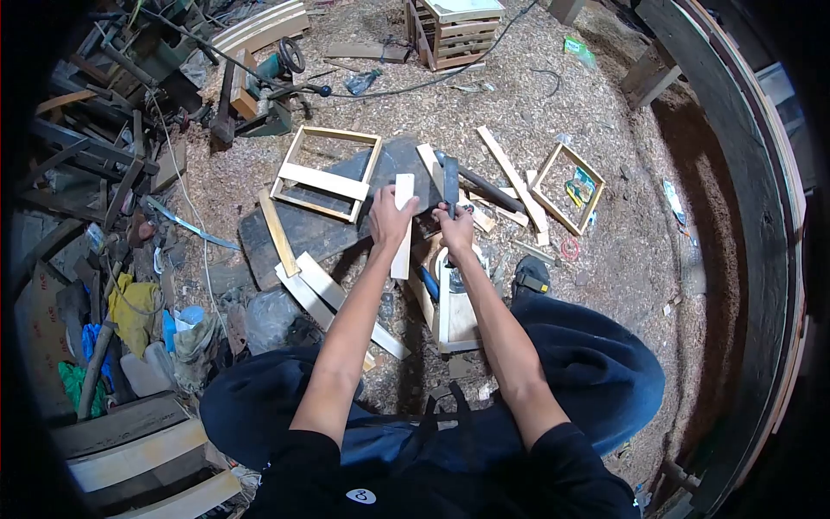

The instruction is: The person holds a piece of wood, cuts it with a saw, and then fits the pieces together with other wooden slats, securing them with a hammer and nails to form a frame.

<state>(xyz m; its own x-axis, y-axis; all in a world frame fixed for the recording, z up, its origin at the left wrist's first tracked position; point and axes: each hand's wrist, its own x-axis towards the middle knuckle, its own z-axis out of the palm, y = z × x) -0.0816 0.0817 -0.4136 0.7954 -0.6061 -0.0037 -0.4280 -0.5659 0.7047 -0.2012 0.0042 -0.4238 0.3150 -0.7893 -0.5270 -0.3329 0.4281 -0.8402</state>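
Knees in dark trousers [596, 372] sit closest, person crouched over a sawdust floor [605, 130], left hand [389, 216] wrapped shut around a pale wood slat [403, 225] held upright over a dark slab [328, 216], right hand [456, 227] fisted tight on a dark flat-bladed tool [450, 183], looks like a chopper but hard to tell. I'd say keep those left fingers low on the slat, away from the edge, and brace it on the slab. A finished wooden frame [327, 173] lies just left, a smaller frame [566, 189] off right.
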